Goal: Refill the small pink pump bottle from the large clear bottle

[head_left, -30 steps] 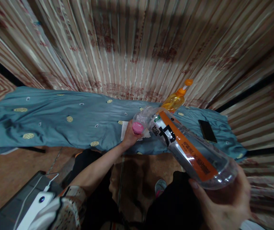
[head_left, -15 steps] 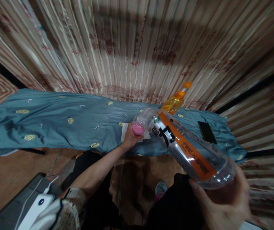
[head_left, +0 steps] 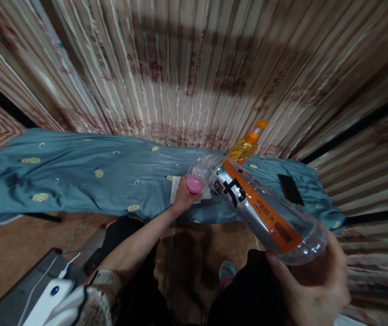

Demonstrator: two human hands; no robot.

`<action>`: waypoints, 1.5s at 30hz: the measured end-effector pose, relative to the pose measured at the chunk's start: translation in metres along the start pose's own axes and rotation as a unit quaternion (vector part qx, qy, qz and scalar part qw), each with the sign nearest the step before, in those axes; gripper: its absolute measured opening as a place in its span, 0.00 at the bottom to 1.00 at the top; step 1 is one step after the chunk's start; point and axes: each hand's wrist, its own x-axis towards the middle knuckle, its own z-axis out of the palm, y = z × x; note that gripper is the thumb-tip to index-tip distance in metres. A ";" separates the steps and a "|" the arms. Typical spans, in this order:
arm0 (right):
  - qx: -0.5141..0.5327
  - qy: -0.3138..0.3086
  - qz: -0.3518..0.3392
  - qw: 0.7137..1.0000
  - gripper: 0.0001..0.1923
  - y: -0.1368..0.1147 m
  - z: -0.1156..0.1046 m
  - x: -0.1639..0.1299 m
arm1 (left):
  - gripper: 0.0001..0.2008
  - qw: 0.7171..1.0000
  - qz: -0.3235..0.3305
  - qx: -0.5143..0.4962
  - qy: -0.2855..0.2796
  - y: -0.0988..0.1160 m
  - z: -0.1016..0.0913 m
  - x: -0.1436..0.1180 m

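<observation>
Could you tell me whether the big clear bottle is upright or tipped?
Tipped: the clear bottle slants, base in the right hand, pink cap at the left hand.

Left forearm (head_left: 136, 246) bare from wrist up to short sleeve (head_left: 94, 296). Sleeve pale, cream-white, speckled with small dark and reddish flecks, dark band along cuff edge. Left hand (head_left: 182, 199) bare, no ring or watch visible. Right hand (head_left: 311, 290) bare, no glove; right wrist out of frame. Legs in black trousers (head_left: 244, 294), loose, plain, no visible markings. One shoe (head_left: 227, 270) showing between knees: grey upper, pinkish trim near toe.
</observation>
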 end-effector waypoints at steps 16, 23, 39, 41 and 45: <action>0.002 -0.006 0.002 1.000 0.54 0.001 0.000 0.000 | 0.42 1.000 -0.002 0.008 -0.005 0.010 -0.001 -0.002; 0.003 0.000 0.005 1.000 0.54 -0.001 -0.001 0.001 | 0.43 1.000 0.000 -0.001 -0.010 0.006 0.001 0.000; -0.019 0.002 -0.005 1.000 0.55 -0.001 -0.002 0.003 | 0.45 1.000 0.014 -0.001 -0.008 -0.008 0.002 0.001; -0.017 -0.001 -0.006 1.000 0.55 -0.001 -0.002 0.003 | 0.45 1.000 0.016 0.002 -0.006 -0.008 0.003 0.001; -0.012 -0.006 -0.004 1.000 0.54 -0.001 -0.002 0.003 | 0.45 1.000 0.011 0.006 -0.009 -0.007 0.002 0.001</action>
